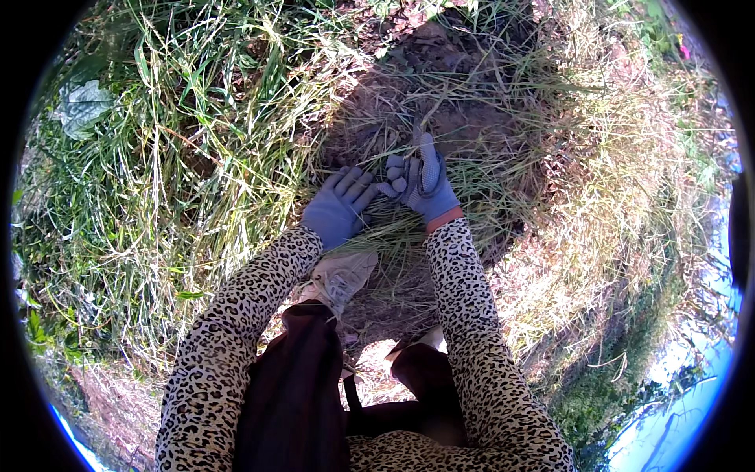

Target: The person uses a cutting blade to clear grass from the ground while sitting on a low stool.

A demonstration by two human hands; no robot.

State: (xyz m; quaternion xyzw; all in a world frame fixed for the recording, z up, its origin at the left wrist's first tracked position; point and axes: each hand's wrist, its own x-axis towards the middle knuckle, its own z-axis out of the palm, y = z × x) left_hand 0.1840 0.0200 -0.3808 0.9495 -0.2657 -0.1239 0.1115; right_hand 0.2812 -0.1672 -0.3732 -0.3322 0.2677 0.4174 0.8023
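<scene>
My left hand (335, 207), in a blue-grey work glove, lies back upward on the cut grass (401, 236), its fingers extended and slightly apart. Whether any stems are under its palm is hidden. Just to the right is my right hand (433, 186), in a matching dotted glove with an orange cuff. Its palm side partly shows, with several fingers curled and one pointing away from me. A narrow grey strip (417, 133) runs along that hand; I cannot tell whether it is a tool or a stem. Long green blades surround both hands.
Before my hands is shaded bare soil (472, 124). Tall tangled grass (236, 147) stands at left, with a broad leaf (85, 106) beyond. Dry straw-like grass (607, 194) covers the right. My pale shoe (342, 277) is close below the left hand.
</scene>
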